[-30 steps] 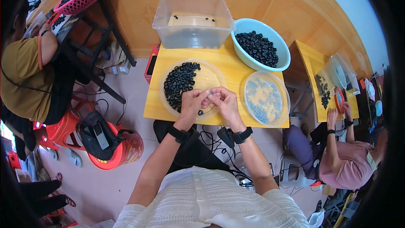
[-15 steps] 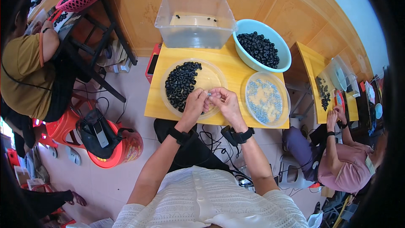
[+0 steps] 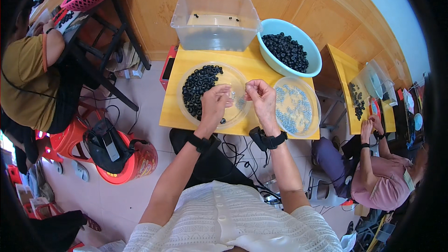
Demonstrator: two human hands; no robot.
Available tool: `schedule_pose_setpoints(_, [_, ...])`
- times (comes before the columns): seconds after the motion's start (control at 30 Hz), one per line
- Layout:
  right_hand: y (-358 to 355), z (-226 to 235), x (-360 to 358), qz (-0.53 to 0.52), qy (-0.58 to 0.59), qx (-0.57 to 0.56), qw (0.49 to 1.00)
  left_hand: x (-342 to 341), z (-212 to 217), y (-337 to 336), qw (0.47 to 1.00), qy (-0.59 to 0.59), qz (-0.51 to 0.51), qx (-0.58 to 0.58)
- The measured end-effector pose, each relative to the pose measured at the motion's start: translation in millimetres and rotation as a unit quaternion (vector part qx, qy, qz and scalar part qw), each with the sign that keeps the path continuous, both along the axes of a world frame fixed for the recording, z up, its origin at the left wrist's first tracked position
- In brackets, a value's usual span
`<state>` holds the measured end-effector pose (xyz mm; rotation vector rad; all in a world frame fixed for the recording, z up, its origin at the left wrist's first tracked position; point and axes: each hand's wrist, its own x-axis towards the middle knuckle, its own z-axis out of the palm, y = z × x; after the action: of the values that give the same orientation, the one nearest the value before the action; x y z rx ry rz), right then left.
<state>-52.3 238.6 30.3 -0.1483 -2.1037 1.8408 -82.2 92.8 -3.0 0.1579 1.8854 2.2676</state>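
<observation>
On the small wooden table, my left hand [image 3: 214, 104] hovers over a round clear tray [image 3: 239, 71], its curved fingers apart. Many black ring-shaped pieces [image 3: 198, 89] fill the tray's left side. Small pale pieces [image 3: 240, 103] show between my hands, near the left fingertips. My right hand [image 3: 263, 101] is over the tray's right edge, thumb and fingers pinched; what they hold, if anything, is too small to make out. Close to its right lies a second round clear tray [image 3: 318, 115], with many tiny bluish pieces [image 3: 293, 107] spread inside.
A clear plastic bin [image 3: 214, 37] with a few black bits stands at the back, beside a light-blue basin [image 3: 266, 58] of black pieces. People sit working at left and right. A red stool [image 3: 116, 176] carrying a black bag [image 3: 103, 147] is at lower left.
My hands, together over the tray before, have moved apart. The left fingers have spread, and the right hand has shifted right and away from me, still pinched.
</observation>
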Motion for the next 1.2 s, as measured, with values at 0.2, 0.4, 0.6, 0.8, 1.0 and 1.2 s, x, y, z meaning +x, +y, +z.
schedule_pose_setpoints(0.2, [12, -33, 12, -0.050, -0.040, 0.038, 0.997, 12, 4, -15, 0.998, -0.052, 0.011, -0.018])
schedule_pose_setpoints(0.4, [30, -44, 2, -0.081, -0.044, 0.130, 0.987, 19, 3, -32, 0.995, -0.096, 0.013, -0.008])
schedule_pose_setpoints(0.6, [27, -16, -26, -0.026, -0.013, 0.456, 0.890, 28, -6, -38, 0.993, -0.117, -0.002, 0.020])
schedule_pose_setpoints(0.8, [24, -31, -64, 0.053, -0.047, 0.631, 0.772, 37, -4, -37, 0.993, -0.119, -0.011, 0.024])
schedule_pose_setpoints(1.0, [28, -26, -67, 0.048, -0.017, 0.587, 0.808, 41, -18, -47, 0.993, -0.110, -0.020, 0.030])
schedule_pose_setpoints(1.2, [0, 72, -48, -0.092, 0.193, 0.386, 0.898, 40, -23, -50, 0.993, -0.110, -0.018, 0.037])
